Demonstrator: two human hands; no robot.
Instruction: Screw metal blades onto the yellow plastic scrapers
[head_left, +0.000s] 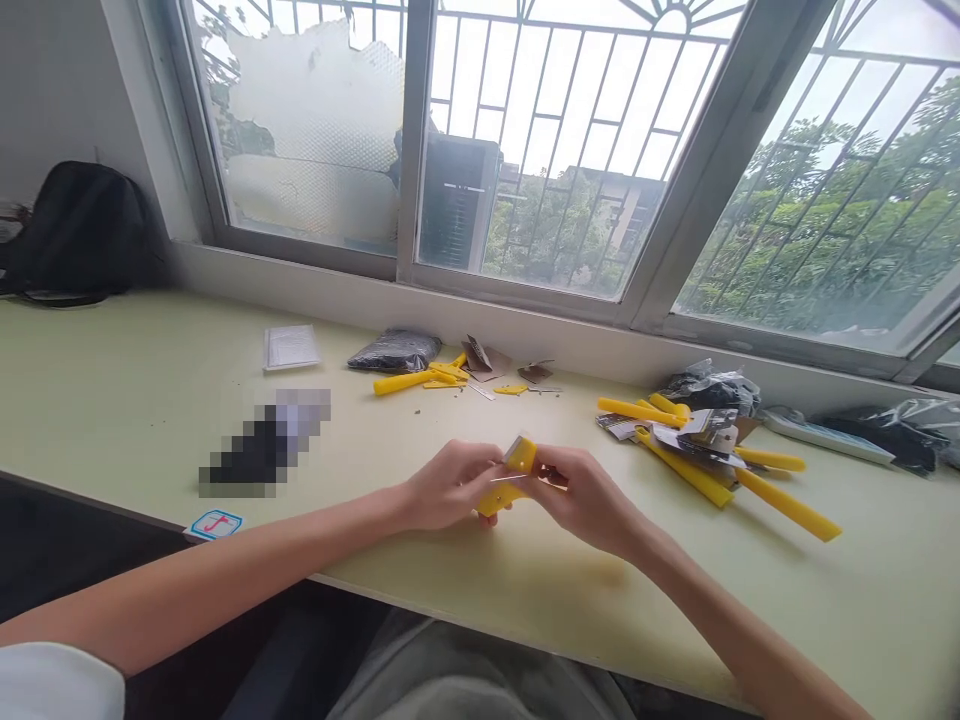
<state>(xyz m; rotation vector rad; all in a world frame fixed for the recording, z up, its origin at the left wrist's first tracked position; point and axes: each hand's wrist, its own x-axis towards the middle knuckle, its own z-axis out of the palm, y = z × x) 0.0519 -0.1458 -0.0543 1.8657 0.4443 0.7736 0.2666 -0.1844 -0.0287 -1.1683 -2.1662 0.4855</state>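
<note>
Above the near edge of the table, my left hand (454, 487) and my right hand (585, 492) meet with fingers closed. Between them is a yellow plastic scraper head (501, 495), tilted, its upper piece at the fingertips of my right hand. A thin metal blade (508, 479), seen almost edge-on, runs between the fingers. Which hand grips the blade I cannot tell. Some of my fingers are hidden behind the yellow plastic. Beyond my hands lie several yellow scraper parts (405, 383) with small loose blades (481, 392).
To the right is a pile of yellow scraper handles (686, 468) with printed cards. Black items in clear plastic bags (395, 350) lie by the window sill. A flat clear box (291, 348), a blurred-out object (262, 445), a card (215, 525) and a black backpack (90, 235) are on the left.
</note>
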